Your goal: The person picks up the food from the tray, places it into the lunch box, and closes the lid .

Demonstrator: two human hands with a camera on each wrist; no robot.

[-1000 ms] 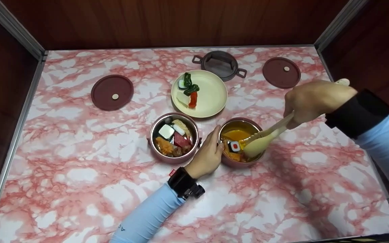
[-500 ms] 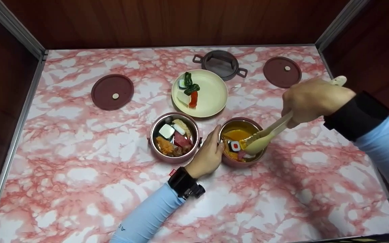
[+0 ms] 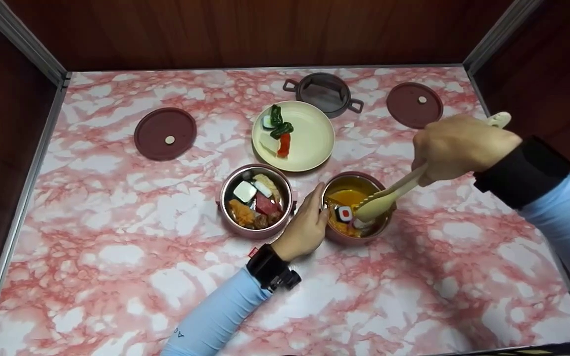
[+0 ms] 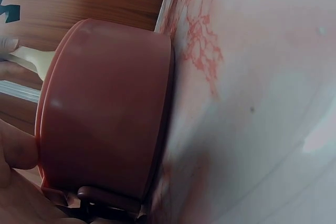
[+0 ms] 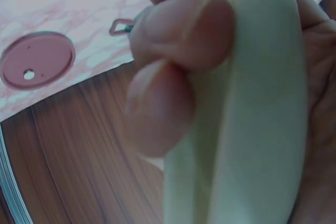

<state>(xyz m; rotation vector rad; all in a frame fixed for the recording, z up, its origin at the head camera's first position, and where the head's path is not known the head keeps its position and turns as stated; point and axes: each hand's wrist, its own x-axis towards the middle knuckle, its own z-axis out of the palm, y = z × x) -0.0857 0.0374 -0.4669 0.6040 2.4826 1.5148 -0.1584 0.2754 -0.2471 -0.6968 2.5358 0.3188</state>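
My right hand [image 3: 463, 148] grips a pair of cream tongs [image 3: 376, 205], its fingers wrapped round the handles, as the right wrist view shows. The tongs slant down into the right-hand dusty-pink pot [image 3: 352, 241], with both arms close together. A pinkish-white piece lies at their tips; whether they pinch it I cannot tell. Beside it in the pot is a toy sushi roll [image 3: 345, 213] with a red centre, among orange-yellow food. My left hand [image 3: 305, 230] rests against the pot's left side, fingers fairly straight, thumb at the rim. The pot's wall fills much of the left wrist view.
Just left stands another pot [image 3: 250, 233] with several toy foods inside. Behind are a cream plate [image 3: 309, 141] holding greens and a red piece, and a dark lidded pan [image 3: 324, 94]. Two maroon lids [image 3: 159, 131] lie left and right. Panels wall the table's back and sides.
The arms of the tongs have come closer together inside the right pot, and the pinkish-white piece at their tips has come into view. My left hand stays against the pot.
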